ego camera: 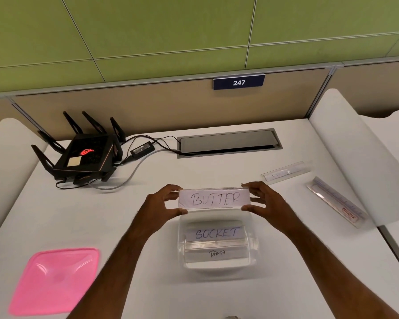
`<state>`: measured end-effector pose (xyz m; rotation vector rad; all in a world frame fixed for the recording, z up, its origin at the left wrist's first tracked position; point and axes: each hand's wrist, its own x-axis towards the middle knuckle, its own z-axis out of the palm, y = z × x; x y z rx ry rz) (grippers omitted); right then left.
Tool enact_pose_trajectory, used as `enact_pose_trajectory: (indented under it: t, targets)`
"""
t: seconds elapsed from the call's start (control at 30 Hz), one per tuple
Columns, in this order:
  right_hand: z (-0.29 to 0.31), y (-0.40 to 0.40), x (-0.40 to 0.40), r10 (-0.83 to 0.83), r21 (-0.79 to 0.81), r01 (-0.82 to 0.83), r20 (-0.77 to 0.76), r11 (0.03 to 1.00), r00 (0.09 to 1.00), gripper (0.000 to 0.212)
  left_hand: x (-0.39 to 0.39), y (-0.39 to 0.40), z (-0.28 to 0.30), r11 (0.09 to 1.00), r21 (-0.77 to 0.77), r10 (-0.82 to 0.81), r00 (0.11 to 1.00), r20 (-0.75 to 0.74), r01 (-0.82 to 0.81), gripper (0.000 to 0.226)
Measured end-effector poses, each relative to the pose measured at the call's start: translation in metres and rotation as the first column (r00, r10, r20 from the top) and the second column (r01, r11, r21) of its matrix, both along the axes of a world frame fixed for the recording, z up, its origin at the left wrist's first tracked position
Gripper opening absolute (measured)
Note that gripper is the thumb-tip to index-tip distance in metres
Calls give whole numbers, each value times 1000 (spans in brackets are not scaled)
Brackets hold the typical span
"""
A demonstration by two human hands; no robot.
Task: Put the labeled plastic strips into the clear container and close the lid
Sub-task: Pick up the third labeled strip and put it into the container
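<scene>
A clear plastic strip labeled BUTTER [214, 198] is held level by its two ends, just above the far rim of the clear container [253, 244]. My left hand [165, 201] pinches its left end and my right hand [262, 199] pinches its right end. Inside the container lie a strip labeled SOCKET [215, 233] and one labeled PANDA [217, 253]. The pink lid [55, 280] lies flat on the table at the near left. Two more strips rest on the table to the right, one [286, 173] farther back and one [336, 202] nearer the white divider.
A black router [83, 155] with antennas and its cables sits at the back left. A grey cable hatch [228, 142] is set into the table at the back. White curved dividers [346, 157] border both sides of the white table [124, 203].
</scene>
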<state>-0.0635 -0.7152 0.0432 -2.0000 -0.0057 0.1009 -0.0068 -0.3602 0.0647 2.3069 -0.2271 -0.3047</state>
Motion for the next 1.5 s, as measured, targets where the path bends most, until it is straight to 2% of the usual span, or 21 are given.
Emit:
enact_pose_trajectory:
  t: [0.17, 0.3, 0.4, 0.53, 0.67, 0.83, 0.9, 1.03, 1.17, 1.23, 1.3, 1.4, 1.5]
  targets:
    - [0, -2, -4, 53, -99, -54, -8, 994, 999, 56, -8, -1, 0, 996, 74, -57, 998, 21, 56, 61]
    - [0, 2, -11, 135, -197, -127, 27, 972, 991, 63, -17, -2, -5, 984, 138, -112, 994, 12, 110, 60]
    - [-1, 5, -14, 188, -254, -176, 22, 951, 982, 57, -22, -2, -12, 976, 179, -131, 991, 15, 126, 61]
    - [-2, 8, -20, 242, -348, -235, -23, 908, 970, 54, -28, -2, -15, 948, 260, -216, 971, 99, 185, 65]
    - [-4, 14, -26, 280, -516, -269, -57, 813, 958, 55, -37, -5, -21, 867, 424, -367, 910, 191, 261, 67]
    - [-13, 16, -30, 345, -632, -269, -3, 727, 938, 53, -48, -10, -33, 795, 541, -397, 910, 120, 276, 64]
    - [-17, 18, -33, 391, -684, -293, -12, 668, 920, 49, -49, -14, -37, 770, 570, -398, 914, 76, 288, 61]
    - [-23, 23, -37, 409, -717, -331, -70, 614, 910, 39, -52, -20, -43, 702, 630, -415, 909, -15, 331, 53]
    - [-28, 29, -38, 451, -808, -361, -134, 465, 882, 34, -59, -28, -47, 777, 546, -307, 946, -104, 313, 33]
    - [-31, 32, -40, 465, -848, -368, -168, 382, 870, 29, -61, -33, -48, 785, 535, -274, 950, -153, 312, 24]
    - [-35, 35, -42, 476, -874, -373, -196, 311, 857, 26, -64, -36, -49, 723, 592, -302, 933, -194, 357, 23]
    - [-41, 38, -45, 478, -896, -360, -205, 260, 854, 23, -65, -41, -51, 536, 730, -405, 888, -218, 424, 23]
    - [-45, 43, -48, 466, -915, -351, -227, 198, 855, 24, -66, -47, -53, 454, 788, -462, 866, -190, 415, 18]
